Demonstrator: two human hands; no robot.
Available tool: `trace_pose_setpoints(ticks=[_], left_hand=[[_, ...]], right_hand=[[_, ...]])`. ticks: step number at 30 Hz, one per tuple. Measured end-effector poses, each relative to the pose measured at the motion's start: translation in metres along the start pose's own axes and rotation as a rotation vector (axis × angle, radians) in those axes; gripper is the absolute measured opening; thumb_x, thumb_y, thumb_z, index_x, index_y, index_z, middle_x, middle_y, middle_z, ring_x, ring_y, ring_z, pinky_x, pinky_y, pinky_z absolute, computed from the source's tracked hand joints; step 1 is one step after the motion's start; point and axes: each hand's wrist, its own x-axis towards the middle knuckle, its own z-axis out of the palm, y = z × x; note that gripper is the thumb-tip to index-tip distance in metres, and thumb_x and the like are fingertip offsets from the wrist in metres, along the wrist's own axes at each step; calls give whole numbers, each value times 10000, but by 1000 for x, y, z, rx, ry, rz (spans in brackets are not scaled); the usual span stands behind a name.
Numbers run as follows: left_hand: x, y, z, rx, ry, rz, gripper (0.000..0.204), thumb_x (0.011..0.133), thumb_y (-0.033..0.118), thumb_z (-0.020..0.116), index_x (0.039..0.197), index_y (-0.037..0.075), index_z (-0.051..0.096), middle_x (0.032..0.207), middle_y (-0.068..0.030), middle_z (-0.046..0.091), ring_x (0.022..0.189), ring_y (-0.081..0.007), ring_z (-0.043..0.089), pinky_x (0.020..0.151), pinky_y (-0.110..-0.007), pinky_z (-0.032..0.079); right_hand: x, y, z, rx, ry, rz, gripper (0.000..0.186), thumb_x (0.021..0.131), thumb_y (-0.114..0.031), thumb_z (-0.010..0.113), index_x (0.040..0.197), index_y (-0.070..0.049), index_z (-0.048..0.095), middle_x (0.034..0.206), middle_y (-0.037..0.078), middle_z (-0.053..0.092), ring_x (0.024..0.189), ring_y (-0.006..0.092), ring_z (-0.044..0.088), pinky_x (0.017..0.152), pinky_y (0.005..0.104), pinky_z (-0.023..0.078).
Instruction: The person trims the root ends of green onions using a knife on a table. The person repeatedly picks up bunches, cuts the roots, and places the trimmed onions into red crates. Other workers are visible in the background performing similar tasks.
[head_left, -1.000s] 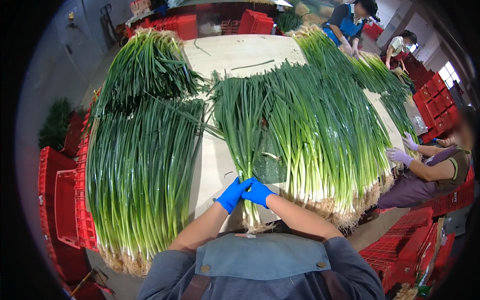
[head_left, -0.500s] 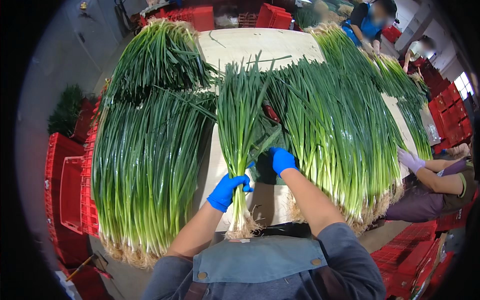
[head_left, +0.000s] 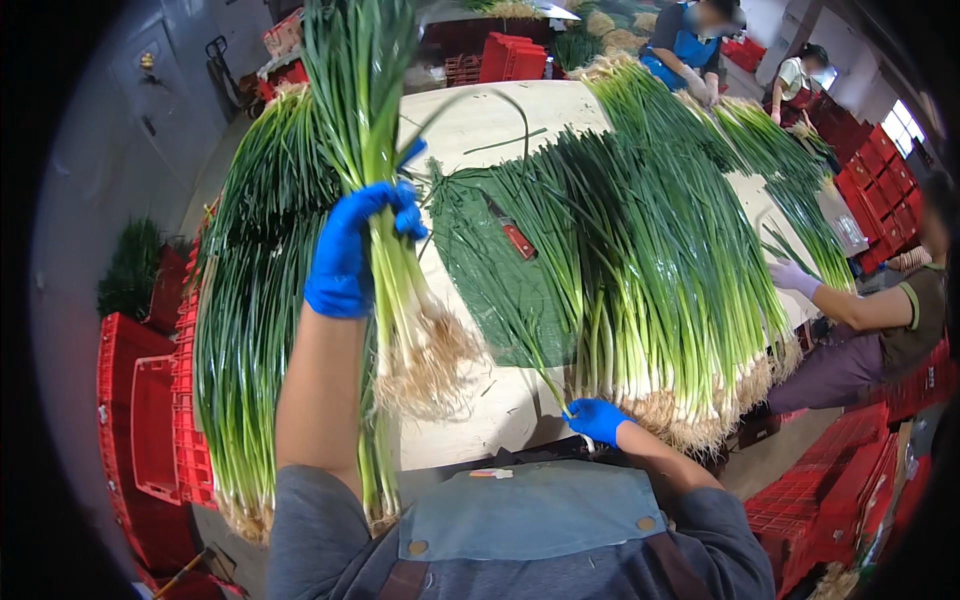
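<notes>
Gloved in blue, my left hand [head_left: 345, 245] is closed around a thick bunch of green onions [head_left: 395, 275], raised over the left side of the table with its roots toward me. My right hand [head_left: 597, 421], also gloved in blue, is low by the near edge, its fingers closed on the white end of a thin loose green onion stalk [head_left: 535, 355]. That stalk lies across a dark green cloth [head_left: 480, 260]. On the cloth rests a knife [head_left: 516, 239] with a red-brown handle. A broad row of green onions [head_left: 680, 270] lies just right of the cloth, roots toward me.
More green onions [head_left: 235, 350] cover the left of the pale tabletop [head_left: 455, 120]. Red crates [head_left: 155, 430] stand at the left, with others [head_left: 830, 500] at the lower right. A co-worker's gloved hand [head_left: 792, 277] touches the table's right side; two more people stand farther back.
My left hand has lifted the bunch up and to the left, uncovering the cloth and knife. My right hand has come down toward the near edge and now grips a loose stalk.
</notes>
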Motion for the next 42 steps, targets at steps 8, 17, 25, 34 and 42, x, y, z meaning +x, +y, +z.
trace_pose_setpoints(ticks=[8, 17, 25, 34, 42], left_hand=[[48, 98, 50, 28, -181, 245, 368, 856, 236, 556, 1094, -41, 508, 787, -55, 557, 692, -168, 546, 688, -310, 472], [18, -16, 15, 239, 3, 76, 213, 813, 196, 604, 929, 17, 596, 695, -51, 585, 611, -152, 581, 581, -265, 500], [-50, -312, -136, 197, 264, -494, 183, 767, 114, 662, 904, 47, 562, 687, -58, 583, 590, -173, 574, 525, -308, 479], [-80, -300, -121, -167, 180, -635, 287, 832, 109, 586, 1101, 28, 530, 975, -130, 611, 920, -264, 609, 769, -390, 522], [-91, -281, -115, -39, 47, -480, 740, 699, -93, 562, 1363, 53, 270, 1197, -114, 511, 1039, -230, 545, 887, -350, 460]], right_hand=[[-40, -1, -12, 90, -50, -61, 255, 807, -270, 556, 956, -72, 616, 850, 133, 644, 731, 269, 615, 696, 358, 485], [-101, -65, -71, 851, 197, -304, 317, 835, -156, 563, 1123, -26, 573, 841, 12, 576, 717, 87, 527, 638, 227, 447], [5, -70, -25, 698, 275, -231, 222, 821, -114, 553, 1029, -42, 576, 839, 50, 590, 703, 113, 540, 640, 244, 457], [69, -72, 43, 686, 137, -51, 322, 826, -304, 617, 912, 3, 570, 832, 97, 594, 771, 169, 548, 713, 303, 443], [63, -87, 36, 577, 238, -100, 302, 794, -270, 649, 922, 3, 624, 842, 113, 643, 736, 172, 586, 678, 312, 454]])
